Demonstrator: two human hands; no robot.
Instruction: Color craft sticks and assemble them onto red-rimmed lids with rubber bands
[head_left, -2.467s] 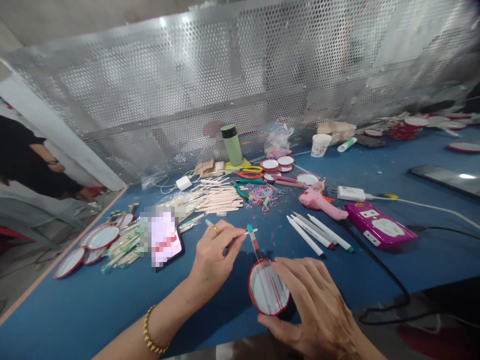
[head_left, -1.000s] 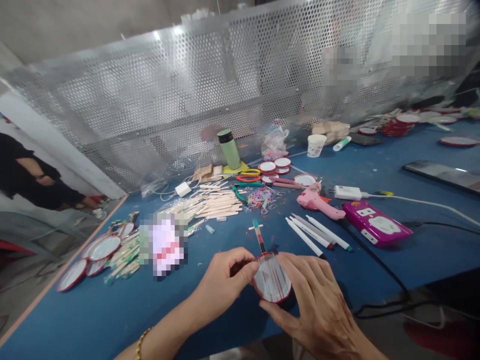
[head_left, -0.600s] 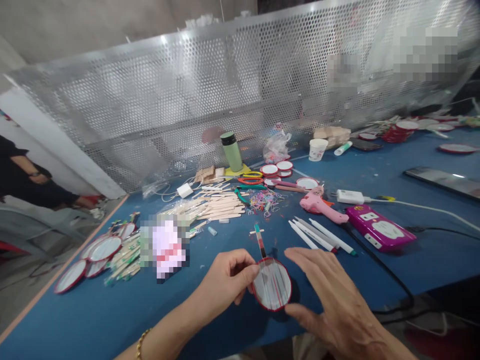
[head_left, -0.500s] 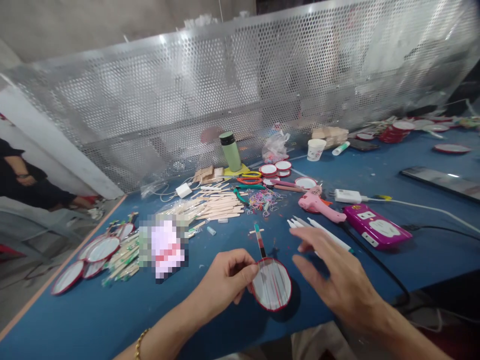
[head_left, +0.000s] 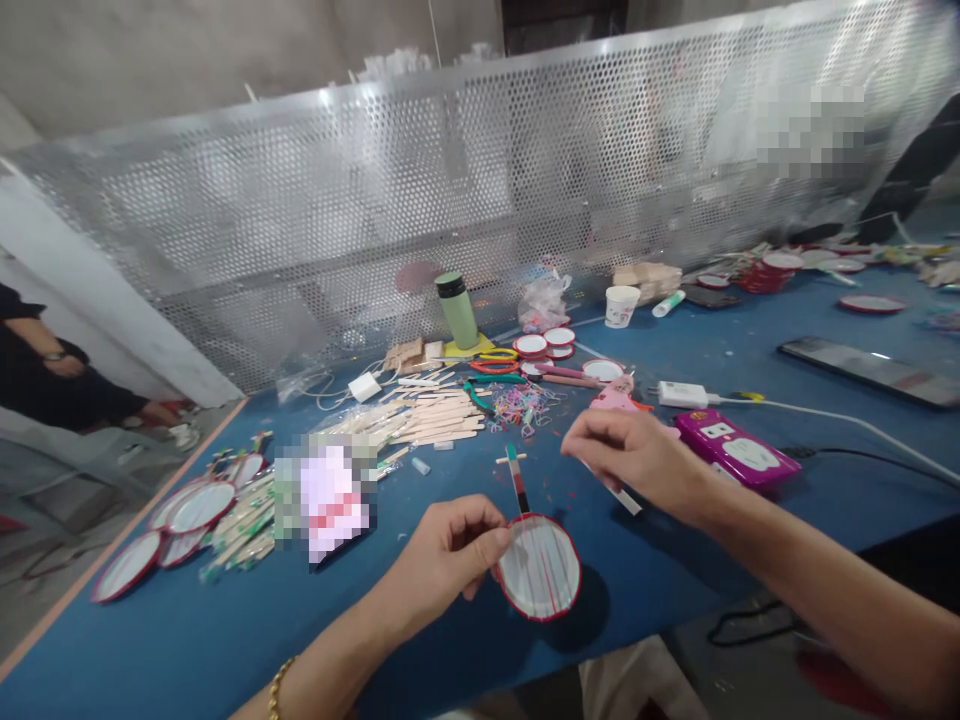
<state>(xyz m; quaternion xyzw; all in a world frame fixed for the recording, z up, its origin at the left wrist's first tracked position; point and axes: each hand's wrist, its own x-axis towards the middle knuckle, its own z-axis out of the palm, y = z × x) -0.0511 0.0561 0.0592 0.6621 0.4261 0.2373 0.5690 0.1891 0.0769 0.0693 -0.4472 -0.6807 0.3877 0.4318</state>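
Observation:
My left hand (head_left: 469, 555) pinches the red rim of a small toy banjo (head_left: 541, 578). Its round white face has strings and a red line down it, and its short stick neck, coloured green, red and black, points away from me with a small crosspiece near the end. To the right, my right hand (head_left: 634, 455) is closed over the white marker pens, its fingertips pinched on a white marker pen (head_left: 627, 500) whose end shows below the palm. The other pens are hidden under this hand.
Wooden craft sticks (head_left: 442, 415), colourful rubber bands (head_left: 519, 402) and pliers (head_left: 478, 395) lie behind. A pink glue gun (head_left: 615, 392) and purple power strip (head_left: 739, 450) are at right. Red-rimmed discs (head_left: 202, 507) pile up at left. A green bottle (head_left: 457, 312) and paper cup (head_left: 621, 306) stand farther back.
My right hand has moved up over the marker pens, and its spread fingers have closed into a pinch. My left hand keeps hold of the toy banjo. The view has shifted slightly.

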